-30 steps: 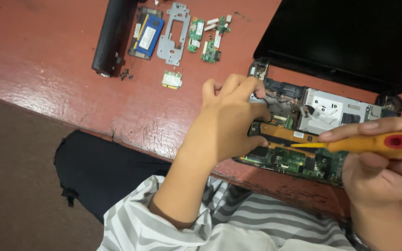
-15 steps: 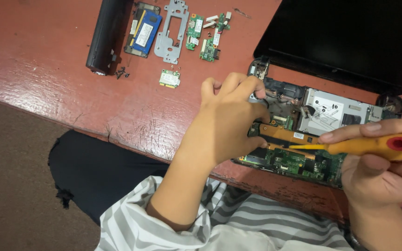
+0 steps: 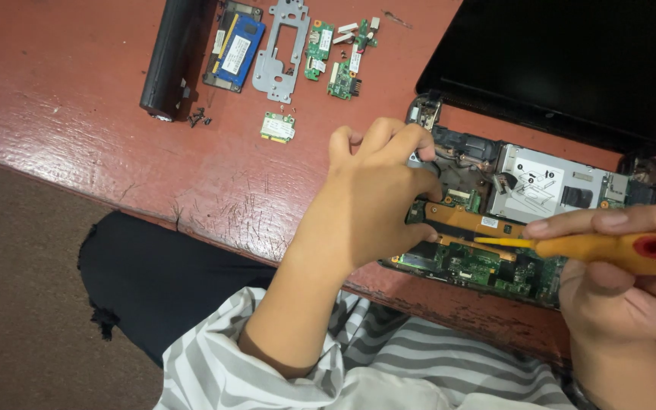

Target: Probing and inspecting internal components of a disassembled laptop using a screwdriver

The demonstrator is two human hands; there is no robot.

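Observation:
An opened laptop base (image 3: 495, 250) lies at the near edge of a red table, its green circuit board and a silver drive (image 3: 544, 186) exposed. My left hand (image 3: 377, 197) rests on the left part of the base, fingers curled down over the parts near a copper heat pipe (image 3: 468, 220); whether it grips anything is hidden. My right hand (image 3: 624, 285) holds a screwdriver with a yellow and red handle (image 3: 609, 247), its yellow shaft pointing left over the board. The laptop's black lid (image 3: 571, 61) lies flat behind the base.
Removed parts lie at the table's far left: a black battery bar (image 3: 172, 57), a blue memory module (image 3: 238, 45), a grey metal bracket (image 3: 282, 49), small green boards (image 3: 328, 45), a small card (image 3: 277, 127) and several loose screws (image 3: 197, 118). The table edge runs just before my lap.
The camera view has shifted slightly. My hands stay nearly where they were on the laptop base, with the screwdriver still pointing left.

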